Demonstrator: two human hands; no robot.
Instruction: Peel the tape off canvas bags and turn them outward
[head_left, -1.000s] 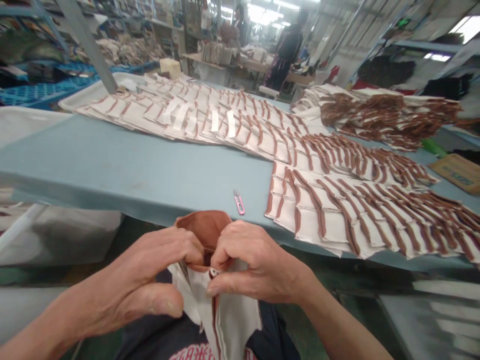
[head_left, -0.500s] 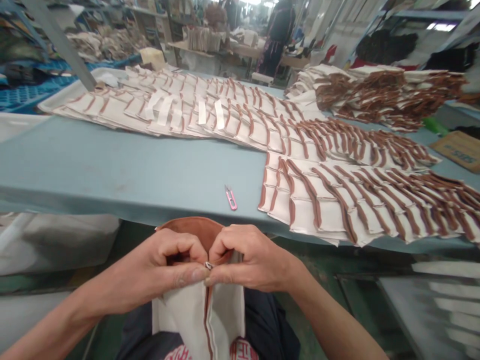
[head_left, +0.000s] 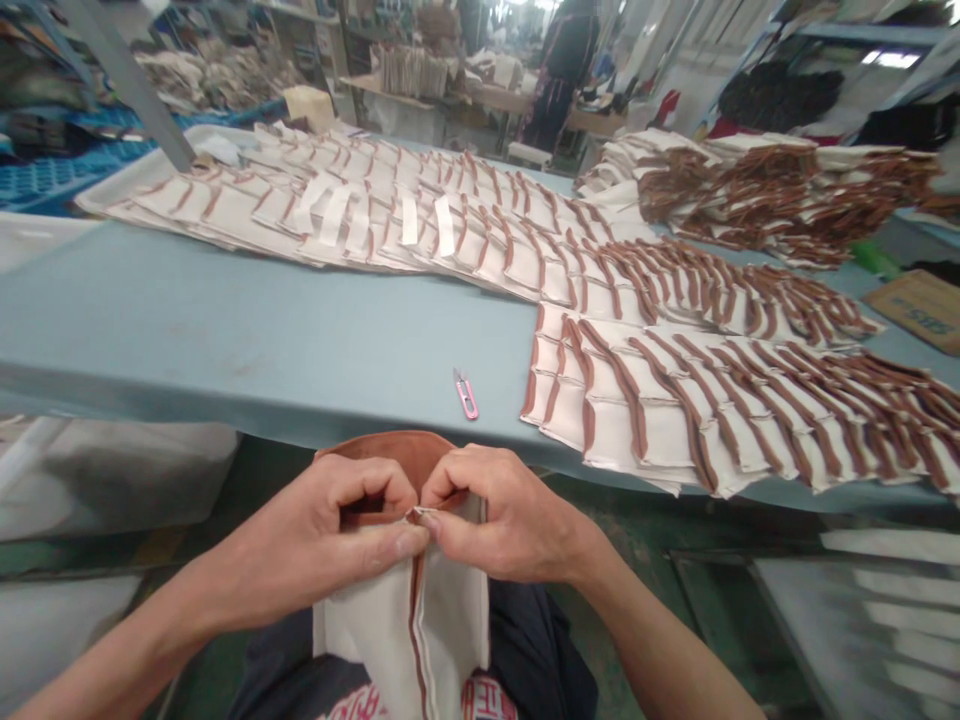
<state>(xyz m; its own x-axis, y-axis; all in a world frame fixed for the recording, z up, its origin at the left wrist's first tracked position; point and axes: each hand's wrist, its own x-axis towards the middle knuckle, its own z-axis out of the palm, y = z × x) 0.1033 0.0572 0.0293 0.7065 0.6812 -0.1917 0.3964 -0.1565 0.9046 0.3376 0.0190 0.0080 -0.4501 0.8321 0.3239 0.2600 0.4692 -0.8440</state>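
Pinching at a small metal zip pull [head_left: 415, 514]: left hand [head_left: 330, 545] and right hand [head_left: 499, 515] meet thumb to forefinger at the top of a cream pouch [head_left: 442, 630] with a brown zip. The pouch hangs over the lap, just short of the near edge of the worktop [head_left: 225, 330]. Both grips are pressed together on the pull and the tape right beside it, and the brown mouth gapes behind the knuckles. Judgement: the pull is tiny, so this goes best with fingertips close in and the tape held taut and level on both sides. Pink snips [head_left: 466, 393] lie on the worktop just beyond, apart from the hands. Rows of pouches [head_left: 675, 400] overlap to the right and far, with a heap [head_left: 750, 195] far right. Nothing stands between hands and pouch. A person [head_left: 562, 60] stands far off.
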